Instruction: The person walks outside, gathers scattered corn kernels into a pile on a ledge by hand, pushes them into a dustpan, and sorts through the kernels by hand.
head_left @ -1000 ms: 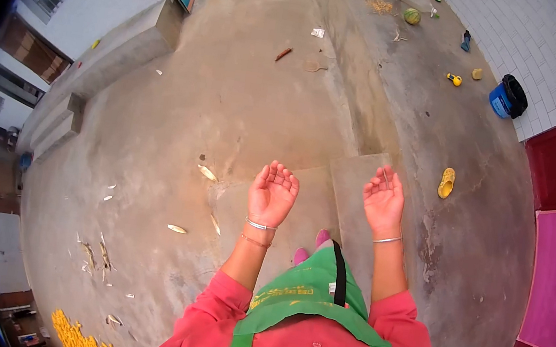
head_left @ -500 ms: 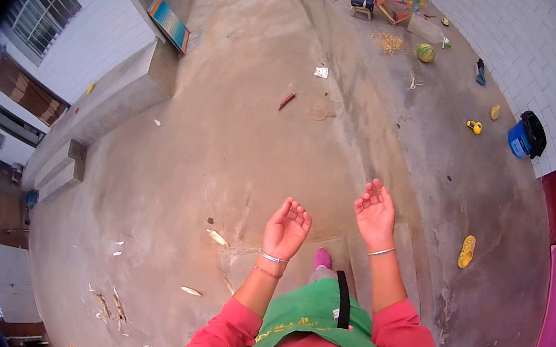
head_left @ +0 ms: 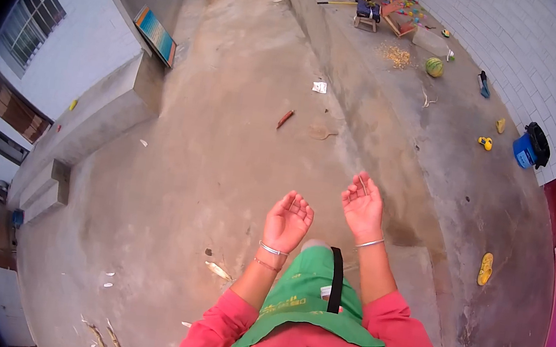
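Observation:
My left hand [head_left: 287, 224] is raised in front of me, palm up, its fingers loosely curled and nothing in it. Beside it, a short gap apart, my right hand [head_left: 363, 207] is held the same way, open and holding nothing. Each wrist has a silver bangle. Below them hangs the green apron [head_left: 305, 286] over a red top, untouched by either hand. On the concrete floor beyond the hands lie a reddish-brown elongated object [head_left: 285, 119] and a small white packet [head_left: 319, 87].
A raised concrete ledge [head_left: 395, 140] runs along the right. On it are a blue bucket [head_left: 524, 151], a yellow clog [head_left: 485, 269], a striped round melon [head_left: 434, 67] and scattered yellow kernels [head_left: 397, 56]. Concrete steps [head_left: 51, 189] stand at left. Pale husks [head_left: 217, 270] lie on the floor.
The view has moved forward and turned slightly, and the pink shoe is now hidden behind the apron. My hands have come slightly closer together, staying open and palm up.

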